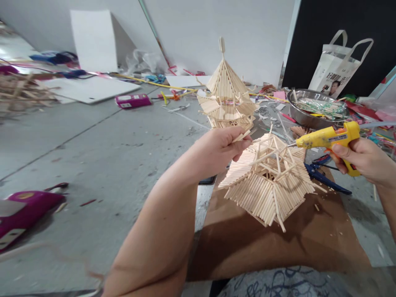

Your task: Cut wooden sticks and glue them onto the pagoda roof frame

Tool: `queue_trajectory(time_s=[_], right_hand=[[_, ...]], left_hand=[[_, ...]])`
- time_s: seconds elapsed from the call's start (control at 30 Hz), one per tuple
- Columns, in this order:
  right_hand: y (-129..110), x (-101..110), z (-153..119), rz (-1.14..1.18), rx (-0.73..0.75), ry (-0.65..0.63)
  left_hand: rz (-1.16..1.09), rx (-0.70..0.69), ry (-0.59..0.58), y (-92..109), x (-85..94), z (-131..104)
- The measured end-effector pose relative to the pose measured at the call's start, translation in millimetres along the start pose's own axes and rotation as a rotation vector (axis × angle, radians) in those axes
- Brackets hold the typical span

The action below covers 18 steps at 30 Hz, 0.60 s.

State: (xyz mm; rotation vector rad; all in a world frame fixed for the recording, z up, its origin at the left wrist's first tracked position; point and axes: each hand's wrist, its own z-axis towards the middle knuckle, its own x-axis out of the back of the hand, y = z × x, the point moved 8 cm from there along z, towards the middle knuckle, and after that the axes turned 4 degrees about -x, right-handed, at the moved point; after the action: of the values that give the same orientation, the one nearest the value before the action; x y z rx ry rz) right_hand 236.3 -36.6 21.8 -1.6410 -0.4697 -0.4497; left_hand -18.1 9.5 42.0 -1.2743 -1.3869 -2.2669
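Note:
A yellow hot glue gun (pixel 328 138) is in my right hand (pixel 360 156), its nozzle pointing left at the upper part of a star-shaped roof of wooden sticks (pixel 262 198). The nozzle tip is close to the roof's raised stick frame; I cannot tell whether it touches. My left hand (pixel 227 144) is closed around a short wooden stick (pixel 241 136), held just left of that frame. Behind my left hand stands a tiered stick pagoda (pixel 227 82) with a pointed top. The roof lies over a brown board (pixel 229 247).
Blue-handled pliers (pixel 328 179) lie right of the roof. A metal bowl (pixel 309 117) of wrapped sticks and a white bag (pixel 335 66) stand at the back right. Purple power strips (pixel 133 101) rest on the grey floor to the left, near a white board (pixel 93 88).

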Motion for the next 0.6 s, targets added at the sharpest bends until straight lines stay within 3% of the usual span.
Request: queue_trajectory(time_s=[0.6], right_hand=[[-4.4, 0.3, -4.1, -0.044, -0.007, 0.027]], left_hand=[[-0.040, 0.014, 0.027, 1.3, 0.4, 0.7]])
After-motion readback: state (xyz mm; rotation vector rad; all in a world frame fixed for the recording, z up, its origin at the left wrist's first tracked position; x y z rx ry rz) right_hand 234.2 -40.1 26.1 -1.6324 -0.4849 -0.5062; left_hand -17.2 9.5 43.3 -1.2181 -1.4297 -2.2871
